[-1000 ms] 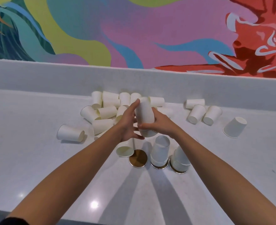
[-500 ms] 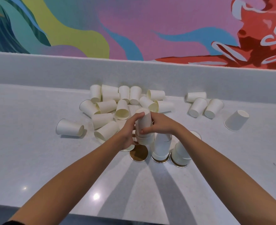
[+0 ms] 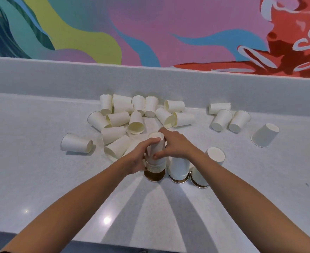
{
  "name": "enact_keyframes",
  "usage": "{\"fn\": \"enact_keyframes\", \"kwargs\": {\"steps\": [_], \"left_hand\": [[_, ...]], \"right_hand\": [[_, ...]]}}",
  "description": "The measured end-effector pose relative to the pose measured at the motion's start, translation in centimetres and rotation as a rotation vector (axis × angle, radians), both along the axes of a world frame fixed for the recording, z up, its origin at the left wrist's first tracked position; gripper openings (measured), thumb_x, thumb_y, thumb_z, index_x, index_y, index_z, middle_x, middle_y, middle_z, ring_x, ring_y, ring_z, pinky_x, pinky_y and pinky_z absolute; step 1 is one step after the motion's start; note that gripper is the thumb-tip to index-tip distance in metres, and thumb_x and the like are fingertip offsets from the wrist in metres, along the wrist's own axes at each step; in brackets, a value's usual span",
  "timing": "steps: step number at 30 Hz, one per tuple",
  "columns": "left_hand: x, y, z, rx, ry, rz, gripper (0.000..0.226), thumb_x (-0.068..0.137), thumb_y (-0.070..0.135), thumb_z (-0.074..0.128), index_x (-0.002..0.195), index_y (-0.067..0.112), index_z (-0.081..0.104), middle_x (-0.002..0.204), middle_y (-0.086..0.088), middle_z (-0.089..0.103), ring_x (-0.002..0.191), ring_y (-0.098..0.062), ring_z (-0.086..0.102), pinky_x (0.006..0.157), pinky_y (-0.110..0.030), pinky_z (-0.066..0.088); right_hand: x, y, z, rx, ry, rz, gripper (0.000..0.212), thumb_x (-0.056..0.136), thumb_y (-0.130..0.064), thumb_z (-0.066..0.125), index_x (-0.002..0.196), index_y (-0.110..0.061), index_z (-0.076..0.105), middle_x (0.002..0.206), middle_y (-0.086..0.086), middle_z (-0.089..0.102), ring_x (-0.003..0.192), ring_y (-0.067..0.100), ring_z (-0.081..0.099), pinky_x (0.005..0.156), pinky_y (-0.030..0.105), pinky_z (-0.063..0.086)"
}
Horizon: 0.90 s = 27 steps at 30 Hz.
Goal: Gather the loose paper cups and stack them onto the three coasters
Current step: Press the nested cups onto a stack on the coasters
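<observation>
Both hands grip an upside-down stack of white paper cups (image 3: 156, 152) just over the left coaster (image 3: 154, 175), a round brown disc. My left hand (image 3: 139, 157) holds the stack's left side, my right hand (image 3: 176, 146) its right side. Whether the stack rests on the coaster I cannot tell. The middle coaster (image 3: 179, 180) carries an inverted cup stack (image 3: 178, 168). The right coaster (image 3: 199, 185) carries another inverted cup stack (image 3: 199, 175). A pile of loose cups (image 3: 136, 115) lies on its side behind my hands.
Three loose cups (image 3: 227, 118) lie at the back right, and a single inverted cup (image 3: 264, 135) stands further right. One cup (image 3: 76, 143) lies alone at the left. A cup (image 3: 215, 154) lies behind the right stack. The white counter (image 3: 41, 179) ends at a raised back ledge.
Both hands have brought the cup stack down and toward me, from above the loose pile to just over the left coaster.
</observation>
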<state>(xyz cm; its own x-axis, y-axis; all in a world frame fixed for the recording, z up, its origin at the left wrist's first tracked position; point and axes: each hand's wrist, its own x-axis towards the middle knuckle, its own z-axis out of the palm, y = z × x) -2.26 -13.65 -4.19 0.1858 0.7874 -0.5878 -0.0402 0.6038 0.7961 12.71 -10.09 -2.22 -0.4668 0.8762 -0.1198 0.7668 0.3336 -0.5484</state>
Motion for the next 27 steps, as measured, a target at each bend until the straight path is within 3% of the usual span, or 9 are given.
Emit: {"fn": "enact_keyframes", "kwargs": {"steps": [4, 9, 12, 15, 22, 27], "left_hand": [[-0.1, -0.4, -0.6, 0.030, -0.010, -0.010, 0.091, 0.055, 0.061, 0.069, 0.137, 0.030, 0.047, 0.140, -0.006, 0.047, 0.128, -0.030, 0.045, 0.110, -0.057, 0.032], [0.1, -1.1, -1.1, 0.044, 0.010, -0.041, 0.080, 0.054, 0.060, 0.068, 0.128, 0.030, 0.057, 0.134, -0.005, 0.054, 0.125, -0.029, 0.048, 0.107, -0.056, 0.033], [0.3, -1.3, -0.7, 0.052, 0.008, -0.054, 0.047, 0.066, 0.052, 0.063, 0.109, 0.033, 0.065, 0.121, -0.003, 0.062, 0.112, -0.024, 0.055, 0.095, -0.045, 0.042], [0.3, -1.2, -0.7, 0.059, 0.016, -0.064, 0.029, 0.079, 0.046, 0.061, 0.105, 0.033, 0.065, 0.115, 0.000, 0.063, 0.109, -0.021, 0.055, 0.093, -0.041, 0.042], [0.6, -1.4, -0.3, 0.082, 0.040, -0.074, 0.032, 0.092, 0.035, 0.053, 0.117, 0.017, 0.061, 0.100, 0.001, 0.065, 0.088, -0.012, 0.058, 0.068, -0.027, 0.043], [0.7, -1.1, -0.7, 0.089, 0.037, -0.102, 0.017, 0.096, 0.028, 0.049, 0.099, 0.024, 0.065, 0.074, 0.013, 0.073, 0.070, -0.001, 0.066, 0.059, -0.017, 0.049]], "right_hand": [[-0.2, -0.1, -0.2, 0.052, -0.101, 0.027, 0.074, 0.061, -0.050, 0.082, 0.117, -0.021, 0.042, 0.099, 0.002, 0.063, 0.086, 0.022, 0.059, 0.068, 0.035, 0.046], [-0.2, -0.1, -0.8, 0.050, -0.180, 0.050, 0.079, 0.060, -0.055, 0.080, 0.119, -0.020, 0.042, 0.099, 0.002, 0.063, 0.087, 0.023, 0.059, 0.069, 0.035, 0.046], [-0.2, -0.1, -0.8, 0.067, -0.207, 0.062, 0.078, 0.061, -0.055, 0.080, 0.119, -0.019, 0.042, 0.099, 0.003, 0.063, 0.087, 0.023, 0.060, 0.071, 0.035, 0.046], [-0.1, -0.1, -0.8, 0.112, -0.248, 0.070, 0.079, 0.061, -0.059, 0.078, 0.119, -0.019, 0.043, 0.099, 0.001, 0.064, 0.088, 0.022, 0.060, 0.074, 0.034, 0.041], [0.0, 0.0, -1.2, 0.149, -0.283, 0.072, 0.080, 0.061, -0.062, 0.075, 0.120, -0.020, 0.042, 0.099, -0.002, 0.063, 0.091, 0.022, 0.060, 0.080, 0.037, 0.035], [-0.1, -0.2, -1.1, 0.148, -0.300, 0.089, 0.078, 0.062, -0.062, 0.074, 0.120, -0.020, 0.042, 0.100, -0.003, 0.064, 0.091, 0.022, 0.059, 0.082, 0.039, 0.036]]}}
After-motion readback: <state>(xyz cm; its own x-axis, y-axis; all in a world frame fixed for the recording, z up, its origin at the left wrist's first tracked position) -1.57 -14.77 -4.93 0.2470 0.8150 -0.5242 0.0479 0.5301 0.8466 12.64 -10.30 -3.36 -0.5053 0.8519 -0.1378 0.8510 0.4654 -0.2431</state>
